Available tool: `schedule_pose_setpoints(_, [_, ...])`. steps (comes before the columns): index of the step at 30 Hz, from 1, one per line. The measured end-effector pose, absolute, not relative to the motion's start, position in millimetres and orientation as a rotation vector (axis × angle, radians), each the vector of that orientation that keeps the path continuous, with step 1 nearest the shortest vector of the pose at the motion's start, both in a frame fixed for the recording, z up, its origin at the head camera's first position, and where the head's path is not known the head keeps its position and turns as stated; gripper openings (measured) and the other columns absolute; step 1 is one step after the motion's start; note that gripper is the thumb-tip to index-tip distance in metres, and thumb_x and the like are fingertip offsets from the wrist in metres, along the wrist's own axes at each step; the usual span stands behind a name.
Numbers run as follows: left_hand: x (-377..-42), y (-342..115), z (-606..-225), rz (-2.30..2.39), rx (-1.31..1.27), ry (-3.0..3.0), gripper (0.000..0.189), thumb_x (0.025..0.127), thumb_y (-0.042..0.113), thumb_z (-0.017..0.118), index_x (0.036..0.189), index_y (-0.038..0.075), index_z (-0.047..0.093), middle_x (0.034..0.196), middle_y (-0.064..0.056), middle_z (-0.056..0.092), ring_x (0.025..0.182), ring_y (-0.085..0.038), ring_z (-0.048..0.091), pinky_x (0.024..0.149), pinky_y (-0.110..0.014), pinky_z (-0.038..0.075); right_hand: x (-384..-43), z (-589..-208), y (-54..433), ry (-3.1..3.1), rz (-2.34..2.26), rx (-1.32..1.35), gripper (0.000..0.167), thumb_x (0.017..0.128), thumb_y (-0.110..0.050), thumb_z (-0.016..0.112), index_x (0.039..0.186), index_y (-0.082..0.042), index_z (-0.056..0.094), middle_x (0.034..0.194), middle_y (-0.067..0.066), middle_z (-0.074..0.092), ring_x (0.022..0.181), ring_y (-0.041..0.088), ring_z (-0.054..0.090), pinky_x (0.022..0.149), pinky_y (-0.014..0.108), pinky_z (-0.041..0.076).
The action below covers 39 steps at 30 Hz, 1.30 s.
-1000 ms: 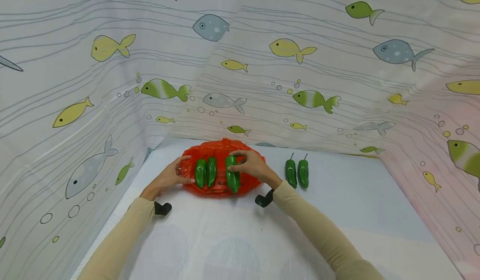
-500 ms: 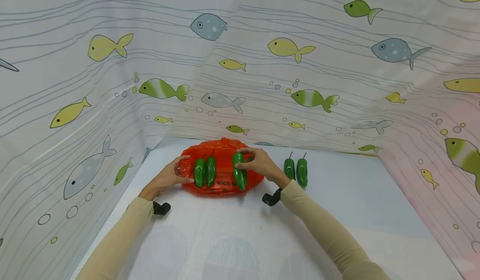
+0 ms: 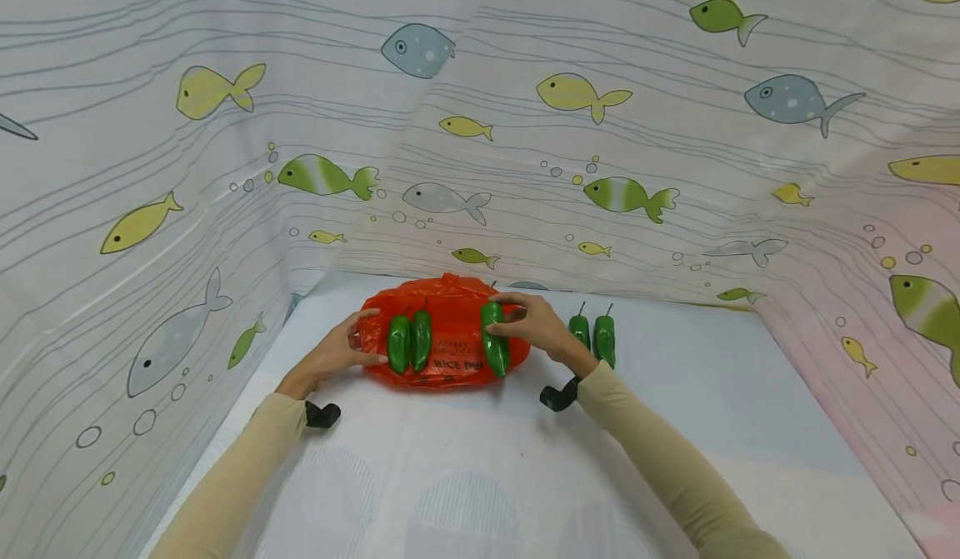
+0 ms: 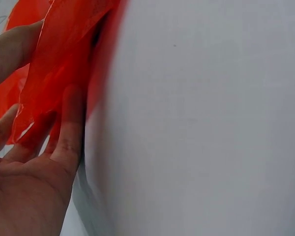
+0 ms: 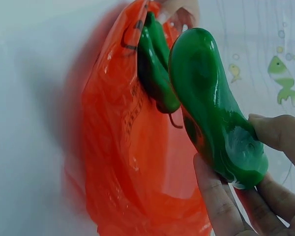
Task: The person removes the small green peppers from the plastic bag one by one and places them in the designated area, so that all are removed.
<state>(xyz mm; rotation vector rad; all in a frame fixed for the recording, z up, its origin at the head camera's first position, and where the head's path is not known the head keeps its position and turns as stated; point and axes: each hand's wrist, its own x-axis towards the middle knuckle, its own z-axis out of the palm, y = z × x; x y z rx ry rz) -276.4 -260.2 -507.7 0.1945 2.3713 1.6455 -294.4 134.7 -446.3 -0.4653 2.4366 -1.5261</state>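
A red plastic bag [image 3: 450,309] with dark printing lies on the table. Two green peppers [image 3: 399,344] sit side by side at its left half. My left hand [image 3: 341,349] holds the bag's left edge beside them; some of its fingers [image 4: 71,113] show through the thin plastic in the left wrist view. Over the bag's right part, my right hand [image 3: 536,326] grips a third green pepper [image 5: 209,103] between thumb and fingers, its stem end pointing away. Part of that hand's grip is hidden behind the pepper in the head view.
Two more green peppers [image 3: 604,341] stand to the right, partly behind my right forearm. A white table [image 3: 450,476] extends toward me. Fish-patterned sheets [image 3: 480,151] rise as walls at the back and on both sides. A black wrist camera [image 3: 561,396] hangs under each wrist.
My right hand has moved steadily to the right across the bag with the pepper in its grip. My left hand and the two peppers beside it have stayed in place.
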Motion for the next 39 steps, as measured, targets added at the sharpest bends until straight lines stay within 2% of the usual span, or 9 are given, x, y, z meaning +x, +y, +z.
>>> schedule_pose_setpoints(8, [-276, -259, -509, 1.633, 0.193, 2.378, 0.103, 0.08, 0.015, 0.09, 0.162, 0.016, 0.027, 0.161, -0.023, 0.03, 0.143, -0.047, 0.034, 0.115, -0.06, 0.034, -293, -447, 152, 2.451, -1.522, -0.413, 0.059, 0.086, -0.032, 0.085, 0.14, -0.021, 0.063, 0.12, 0.01, 0.068, 0.107, 0.025, 0.063, 0.091, 0.047, 0.056])
schedule_pose_setpoints(14, [-278, -259, -508, 1.629, 0.208, 2.384, 0.102, 0.08, 0.016, 0.09, 0.162, 0.017, 0.028, 0.162, -0.022, 0.028, 0.144, -0.048, 0.033, 0.115, -0.061, 0.033, -293, -447, 166, 2.465, -1.539, -0.412, 0.059, 0.086, -0.032, 0.085, 0.14, -0.02, 0.063, 0.117, 0.008, 0.07, 0.108, 0.026, 0.065, 0.097, 0.055, 0.052])
schedule_pose_setpoints(21, [-280, -261, -510, 1.613, 0.219, 2.401, 0.101, 0.081, 0.017, 0.089, 0.162, 0.016, 0.028, 0.162, -0.023, 0.027, 0.144, -0.049, 0.032, 0.115, -0.062, 0.033, -295, -452, 182, 2.509, -1.518, -0.378, 0.06, 0.087, -0.032, 0.084, 0.141, -0.021, 0.062, 0.126, 0.003, 0.068, 0.111, 0.025, 0.065, 0.097, 0.049, 0.054])
schedule_pose_setpoints(31, [-278, -260, -508, 1.626, 0.201, 2.379, 0.102, 0.081, 0.016, 0.09, 0.162, 0.017, 0.028, 0.161, -0.022, 0.03, 0.143, -0.047, 0.035, 0.114, -0.062, 0.035, -289, -454, 204, 2.53, -1.506, -0.252, 0.063, 0.087, -0.037, 0.083, 0.145, -0.025, 0.059, 0.128, 0.007, 0.066, 0.112, 0.027, 0.063, 0.101, 0.054, 0.049])
schedule_pose_setpoints(39, [-278, -260, -509, 1.623, 0.184, 2.379, 0.103, 0.08, 0.016, 0.09, 0.162, 0.018, 0.028, 0.162, -0.022, 0.028, 0.144, -0.048, 0.033, 0.115, -0.063, 0.033, -286, -455, 224, 2.561, -1.537, -0.255, 0.064, 0.09, -0.034, 0.081, 0.147, -0.02, 0.056, 0.124, 0.013, 0.07, 0.11, 0.029, 0.067, 0.097, 0.053, 0.052])
